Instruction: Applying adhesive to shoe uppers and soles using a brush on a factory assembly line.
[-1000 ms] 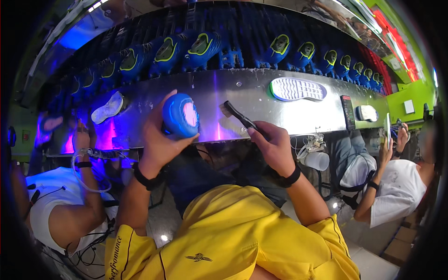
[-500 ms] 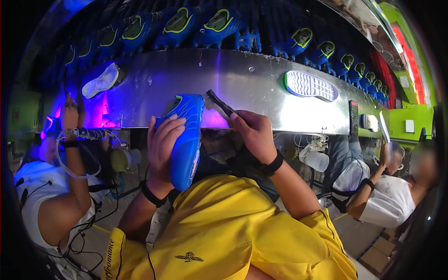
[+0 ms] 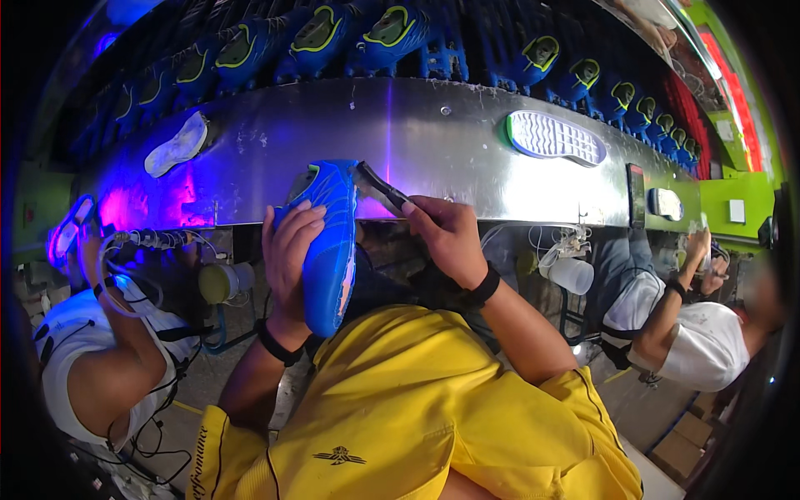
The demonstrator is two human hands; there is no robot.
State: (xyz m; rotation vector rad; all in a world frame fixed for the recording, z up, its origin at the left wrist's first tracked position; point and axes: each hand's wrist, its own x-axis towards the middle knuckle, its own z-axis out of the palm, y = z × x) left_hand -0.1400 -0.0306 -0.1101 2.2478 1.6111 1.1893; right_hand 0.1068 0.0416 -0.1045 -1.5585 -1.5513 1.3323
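left hand (image 3: 287,250) wrapped around a blue shoe upper (image 3: 329,246), fingers closed over its side, holding it toe-down and upright just in front of the curved metal table (image 3: 433,142). right hand (image 3: 446,237) closed on a dark brush-like tool (image 3: 382,185), tip set against the top edge of the shoe, near the opening. looks like a coating or cleaning pass along the upper's rim, mid-stroke by my reading. next move likely calls for turning the shoe in the left hand so the tool can reach the unworked side, keeping the tip on the edge. shoe sits between both hands, above the yellow-clad lap. a white sole (image 3: 557,137) lies on the table to the right, well apart. row of blue shoes (image 3: 392,29) behind. co-workers seated either side.
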